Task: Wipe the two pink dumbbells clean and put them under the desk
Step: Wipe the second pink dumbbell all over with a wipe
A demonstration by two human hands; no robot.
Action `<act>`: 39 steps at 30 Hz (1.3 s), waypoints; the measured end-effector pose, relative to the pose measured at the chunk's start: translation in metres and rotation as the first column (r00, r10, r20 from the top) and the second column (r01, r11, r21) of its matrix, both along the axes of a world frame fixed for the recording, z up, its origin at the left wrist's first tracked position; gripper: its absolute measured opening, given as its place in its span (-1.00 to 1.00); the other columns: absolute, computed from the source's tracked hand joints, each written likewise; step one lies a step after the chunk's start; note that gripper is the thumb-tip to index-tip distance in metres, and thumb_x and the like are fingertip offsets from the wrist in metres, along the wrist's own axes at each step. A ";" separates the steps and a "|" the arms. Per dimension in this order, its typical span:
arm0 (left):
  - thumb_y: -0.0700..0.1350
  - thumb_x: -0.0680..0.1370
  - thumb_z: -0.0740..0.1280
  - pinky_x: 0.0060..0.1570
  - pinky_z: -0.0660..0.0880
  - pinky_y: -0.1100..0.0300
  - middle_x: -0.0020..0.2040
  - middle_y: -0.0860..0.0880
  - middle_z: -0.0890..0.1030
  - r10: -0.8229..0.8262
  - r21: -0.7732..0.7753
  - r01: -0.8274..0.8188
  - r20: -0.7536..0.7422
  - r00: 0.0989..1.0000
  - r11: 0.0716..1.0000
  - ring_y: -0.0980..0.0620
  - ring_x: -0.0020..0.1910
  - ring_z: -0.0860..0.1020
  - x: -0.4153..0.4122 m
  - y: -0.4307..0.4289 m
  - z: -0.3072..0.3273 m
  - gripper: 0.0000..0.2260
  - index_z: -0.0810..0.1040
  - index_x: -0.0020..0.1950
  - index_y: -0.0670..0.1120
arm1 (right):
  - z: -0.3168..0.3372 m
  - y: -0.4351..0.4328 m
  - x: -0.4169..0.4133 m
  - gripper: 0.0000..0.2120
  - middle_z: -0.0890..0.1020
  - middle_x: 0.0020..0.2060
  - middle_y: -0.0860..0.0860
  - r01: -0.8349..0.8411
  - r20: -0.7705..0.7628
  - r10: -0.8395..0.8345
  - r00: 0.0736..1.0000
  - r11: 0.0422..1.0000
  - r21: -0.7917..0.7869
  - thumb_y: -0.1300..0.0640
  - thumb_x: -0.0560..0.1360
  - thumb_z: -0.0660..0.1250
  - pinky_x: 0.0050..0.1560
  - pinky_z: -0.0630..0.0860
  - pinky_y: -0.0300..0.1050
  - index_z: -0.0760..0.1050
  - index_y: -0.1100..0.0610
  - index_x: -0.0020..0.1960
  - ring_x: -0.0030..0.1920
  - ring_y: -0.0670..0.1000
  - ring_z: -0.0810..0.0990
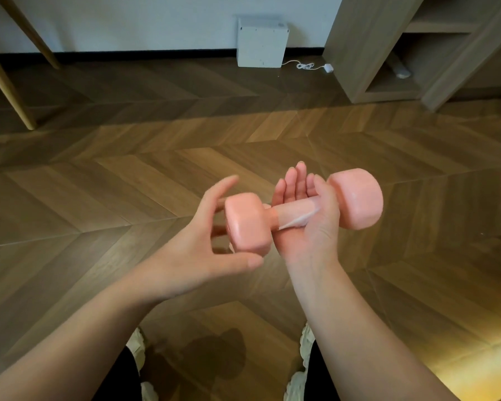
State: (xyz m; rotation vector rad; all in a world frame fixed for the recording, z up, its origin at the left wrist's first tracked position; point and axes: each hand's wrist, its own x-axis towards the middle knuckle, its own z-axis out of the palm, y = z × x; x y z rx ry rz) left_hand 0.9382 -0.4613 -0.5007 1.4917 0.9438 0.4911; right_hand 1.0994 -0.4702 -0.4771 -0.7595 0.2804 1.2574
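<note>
Lying on the flat right hand (305,237), one pink dumbbell (356,198) seemingly touches the spread left hand (198,245).

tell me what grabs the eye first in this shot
A pink dumbbell held mid-frame above the herringbone wood floor stands out first. It lies across the upturned right hand, with a thin white wipe against its handle, while the left hand spreads its fingers round the dumbbell's left head. Behind, a white box sits on the floor against the wall.
</note>
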 end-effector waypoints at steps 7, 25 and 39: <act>0.07 0.41 0.43 0.10 0.60 0.03 0.22 -0.11 0.57 0.046 -0.160 -0.033 0.078 0.996 0.987 0.01 0.08 0.65 0.005 -0.008 0.001 -0.43 0.35 0.39 0.12 | 0.001 0.000 -0.001 -0.93 0.74 -0.13 0.03 -0.023 0.041 0.024 0.999 0.999 -0.021 0.20 0.53 0.36 -0.10 0.62 -0.14 0.59 0.19 -0.05 -0.19 -0.03 0.72; 0.17 0.30 0.53 0.41 0.26 0.31 0.47 0.13 0.29 -0.020 0.358 0.033 -0.040 0.999 0.933 0.23 0.46 0.28 -0.011 -0.007 0.007 0.00 -0.01 0.58 0.19 | -0.012 0.006 0.001 -0.73 0.45 -0.47 -0.06 0.027 -0.014 -0.028 1.000 1.000 -0.013 0.14 0.50 0.37 -0.19 0.38 -0.15 0.43 0.07 -0.35 -0.44 -0.05 0.39; 0.01 0.36 0.54 -0.14 0.62 0.16 -0.01 0.08 0.66 0.135 -0.222 -0.094 0.180 0.974 0.971 0.08 -0.11 0.65 0.010 -0.028 0.014 -0.41 0.39 0.31 -0.01 | 0.008 -0.010 0.002 -0.62 0.24 -0.53 -0.10 0.061 0.021 -0.062 0.998 0.997 0.036 0.15 0.51 0.33 -0.47 0.27 -0.23 0.25 0.02 -0.40 -0.54 -0.09 0.20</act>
